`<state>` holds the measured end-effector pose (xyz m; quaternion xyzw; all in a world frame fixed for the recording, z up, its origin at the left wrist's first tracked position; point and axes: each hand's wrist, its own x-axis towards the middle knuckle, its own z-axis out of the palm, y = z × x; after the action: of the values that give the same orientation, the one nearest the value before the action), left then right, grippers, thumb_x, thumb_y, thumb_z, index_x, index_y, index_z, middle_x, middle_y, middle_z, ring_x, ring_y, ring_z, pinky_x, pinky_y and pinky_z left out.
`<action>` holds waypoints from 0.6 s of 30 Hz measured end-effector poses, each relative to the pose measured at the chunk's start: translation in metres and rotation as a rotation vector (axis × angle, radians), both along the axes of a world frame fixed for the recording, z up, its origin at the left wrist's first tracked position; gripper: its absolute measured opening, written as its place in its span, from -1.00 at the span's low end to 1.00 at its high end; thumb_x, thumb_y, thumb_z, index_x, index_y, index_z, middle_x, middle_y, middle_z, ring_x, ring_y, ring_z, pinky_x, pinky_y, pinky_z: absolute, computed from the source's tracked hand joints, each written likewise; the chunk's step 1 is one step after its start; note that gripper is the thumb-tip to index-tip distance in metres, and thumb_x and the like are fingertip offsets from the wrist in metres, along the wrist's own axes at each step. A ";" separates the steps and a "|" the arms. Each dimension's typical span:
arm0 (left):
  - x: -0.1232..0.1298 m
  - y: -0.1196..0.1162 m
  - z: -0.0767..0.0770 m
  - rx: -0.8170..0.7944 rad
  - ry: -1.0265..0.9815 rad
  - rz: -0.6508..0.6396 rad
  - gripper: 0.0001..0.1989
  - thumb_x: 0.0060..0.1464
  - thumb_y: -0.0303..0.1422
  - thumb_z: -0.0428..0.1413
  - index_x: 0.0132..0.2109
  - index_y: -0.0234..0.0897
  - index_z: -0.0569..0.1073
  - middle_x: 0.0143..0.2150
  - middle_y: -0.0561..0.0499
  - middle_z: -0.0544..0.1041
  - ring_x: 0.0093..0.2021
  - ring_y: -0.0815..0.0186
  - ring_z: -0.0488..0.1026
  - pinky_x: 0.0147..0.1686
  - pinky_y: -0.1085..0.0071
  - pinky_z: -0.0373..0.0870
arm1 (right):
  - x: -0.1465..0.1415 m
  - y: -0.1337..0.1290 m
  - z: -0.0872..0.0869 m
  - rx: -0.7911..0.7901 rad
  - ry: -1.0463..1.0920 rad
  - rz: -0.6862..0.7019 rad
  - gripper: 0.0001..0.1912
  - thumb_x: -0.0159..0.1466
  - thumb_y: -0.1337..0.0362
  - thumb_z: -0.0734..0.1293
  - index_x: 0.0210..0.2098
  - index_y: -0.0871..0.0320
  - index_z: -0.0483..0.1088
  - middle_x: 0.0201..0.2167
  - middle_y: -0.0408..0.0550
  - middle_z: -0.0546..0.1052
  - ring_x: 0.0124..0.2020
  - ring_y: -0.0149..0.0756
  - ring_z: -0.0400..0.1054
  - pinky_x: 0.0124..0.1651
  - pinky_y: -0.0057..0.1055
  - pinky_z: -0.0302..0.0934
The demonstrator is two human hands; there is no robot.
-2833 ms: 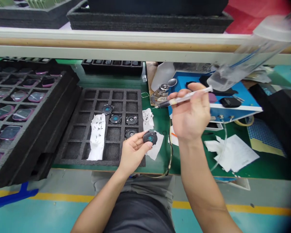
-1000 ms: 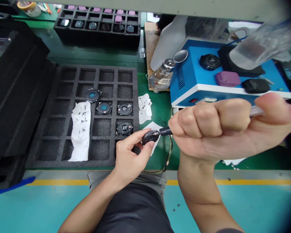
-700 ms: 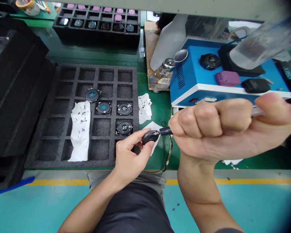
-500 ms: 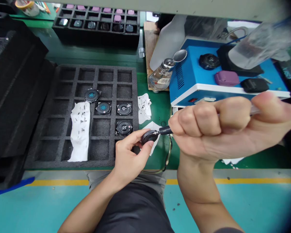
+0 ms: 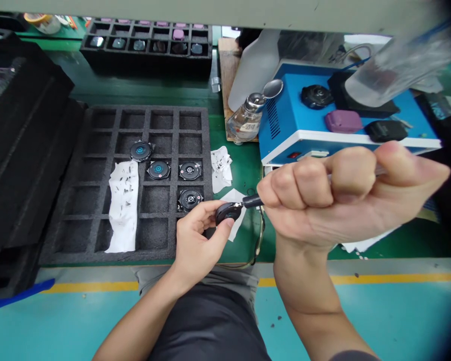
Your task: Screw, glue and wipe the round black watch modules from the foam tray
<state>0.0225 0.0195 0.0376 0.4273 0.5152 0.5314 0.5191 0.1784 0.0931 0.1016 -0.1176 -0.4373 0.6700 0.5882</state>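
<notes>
Between thumb and fingers, my left hand (image 5: pixel 199 243) pinches a round black watch body (image 5: pixel 227 213), tilted on its edge. My right hand (image 5: pixel 323 200) is wrapped round a tool with a black tip (image 5: pixel 251 201); most of its shaft is hidden in the fist. That tip meets the watch's upper right edge. To the left lies a grey foam tray (image 5: pixel 154 193) with several round watch bodies, one of them (image 5: pixel 190 199) just beside my left hand. A white paper strip (image 5: pixel 124 205) with dark specks lies across the tray.
A blue box (image 5: pixel 289 115) at the right carries a purple case (image 5: pixel 343 121) and black pieces. Left of it stand a glass bottle (image 5: pixel 245 123) and a white bottle (image 5: pixel 253 67). Black foam trays (image 5: pixel 146 62) sit at the back and are stacked (image 5: pixel 26 150) at the left.
The camera view has shifted slightly. Both hands keep their hold, and the tool tip is still at the watch's edge.
</notes>
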 end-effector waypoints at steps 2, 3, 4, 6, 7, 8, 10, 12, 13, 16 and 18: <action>0.000 0.001 0.001 -0.002 -0.011 0.004 -0.80 0.07 -0.47 0.30 -0.11 -0.31 0.59 -0.23 -0.05 0.70 -0.26 0.32 0.65 -0.19 0.49 0.59 | 0.000 -0.003 0.002 -0.054 -0.017 -0.024 -0.32 0.34 0.10 0.30 -0.67 0.09 -0.24 -0.77 -0.30 -0.19 -0.70 -0.45 -0.27 -0.59 -0.36 -0.08; 0.000 0.001 0.001 -0.003 -0.015 0.006 -0.80 0.07 -0.47 0.31 -0.12 -0.30 0.59 -0.23 -0.05 0.70 -0.25 0.31 0.65 -0.19 0.48 0.59 | 0.000 -0.004 0.003 -0.071 -0.023 -0.030 -0.32 0.35 0.11 0.30 -0.67 0.09 -0.23 -0.77 -0.30 -0.19 -0.70 -0.44 -0.27 -0.58 -0.36 -0.07; 0.000 0.002 0.001 -0.004 -0.018 0.007 -0.80 0.07 -0.47 0.31 -0.12 -0.30 0.59 -0.23 -0.05 0.70 -0.25 0.31 0.66 -0.19 0.47 0.59 | 0.000 -0.004 0.004 -0.077 -0.023 -0.035 -0.32 0.35 0.11 0.30 -0.67 0.09 -0.23 -0.76 -0.29 -0.19 -0.69 -0.44 -0.26 -0.58 -0.35 -0.07; -0.001 0.002 0.001 -0.008 -0.025 0.006 -0.80 0.07 -0.46 0.31 -0.12 -0.30 0.59 -0.22 -0.06 0.70 -0.25 0.30 0.66 -0.19 0.47 0.60 | 0.000 -0.005 0.005 -0.074 -0.021 -0.043 -0.32 0.34 0.11 0.31 -0.67 0.10 -0.23 -0.76 -0.28 -0.20 -0.68 -0.43 -0.25 -0.58 -0.35 -0.07; -0.001 0.002 0.000 -0.012 -0.030 0.006 -0.80 0.07 -0.46 0.31 -0.12 -0.30 0.59 -0.22 -0.06 0.70 -0.24 0.30 0.66 -0.18 0.47 0.59 | 0.000 -0.005 0.005 -0.075 -0.023 -0.046 -0.32 0.34 0.10 0.31 -0.67 0.10 -0.23 -0.76 -0.28 -0.20 -0.68 -0.43 -0.25 -0.59 -0.36 -0.08; -0.002 0.001 0.000 -0.016 -0.035 0.006 -0.80 0.07 -0.46 0.31 -0.11 -0.30 0.59 -0.22 -0.06 0.70 -0.24 0.31 0.65 -0.18 0.47 0.59 | 0.000 -0.005 0.005 -0.075 -0.024 -0.048 -0.32 0.33 0.11 0.32 -0.67 0.10 -0.23 -0.76 -0.28 -0.20 -0.68 -0.43 -0.26 -0.59 -0.36 -0.08; -0.002 0.001 0.000 -0.026 -0.047 0.003 -0.79 0.07 -0.46 0.32 -0.11 -0.30 0.58 -0.22 -0.05 0.70 -0.25 0.32 0.65 -0.18 0.49 0.58 | 0.000 -0.005 0.005 -0.073 -0.017 -0.047 -0.31 0.33 0.11 0.32 -0.66 0.10 -0.25 -0.76 -0.28 -0.21 -0.69 -0.43 -0.27 -0.58 -0.36 -0.10; -0.002 0.001 0.000 -0.036 -0.063 0.002 -0.80 0.06 -0.46 0.32 -0.12 -0.30 0.57 -0.23 -0.04 0.69 -0.25 0.33 0.65 -0.19 0.50 0.58 | 0.000 -0.004 0.005 -0.072 -0.006 -0.035 -0.31 0.35 0.12 0.31 -0.64 0.10 -0.27 -0.76 -0.28 -0.21 -0.69 -0.43 -0.28 -0.57 -0.35 -0.11; -0.002 0.001 0.001 -0.041 -0.072 0.001 -0.80 0.06 -0.46 0.32 -0.13 -0.29 0.57 -0.23 -0.04 0.69 -0.25 0.33 0.64 -0.19 0.50 0.57 | 0.000 -0.004 0.005 -0.075 0.000 -0.029 -0.31 0.35 0.12 0.30 -0.64 0.10 -0.28 -0.76 -0.28 -0.22 -0.69 -0.44 -0.29 -0.57 -0.35 -0.11; -0.002 0.002 0.002 -0.052 -0.090 0.001 -0.80 0.04 -0.47 0.33 -0.14 -0.30 0.57 -0.25 -0.04 0.68 -0.25 0.34 0.64 -0.20 0.51 0.57 | 0.001 -0.005 0.005 -0.088 0.015 -0.020 -0.30 0.35 0.13 0.31 -0.63 0.10 -0.29 -0.75 -0.29 -0.23 -0.69 -0.44 -0.31 -0.56 -0.34 -0.12; -0.002 0.002 0.002 -0.057 -0.101 0.003 -0.79 0.03 -0.47 0.33 -0.14 -0.30 0.57 -0.25 -0.04 0.68 -0.25 0.34 0.64 -0.20 0.52 0.56 | 0.001 -0.005 0.005 -0.091 0.023 -0.022 -0.30 0.35 0.13 0.32 -0.63 0.09 -0.29 -0.75 -0.30 -0.23 -0.68 -0.44 -0.31 -0.55 -0.35 -0.12</action>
<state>0.0202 0.0216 0.0392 0.3843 0.5040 0.5380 0.5558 0.1799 0.0885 0.1067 -0.1412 -0.3984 0.6839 0.5946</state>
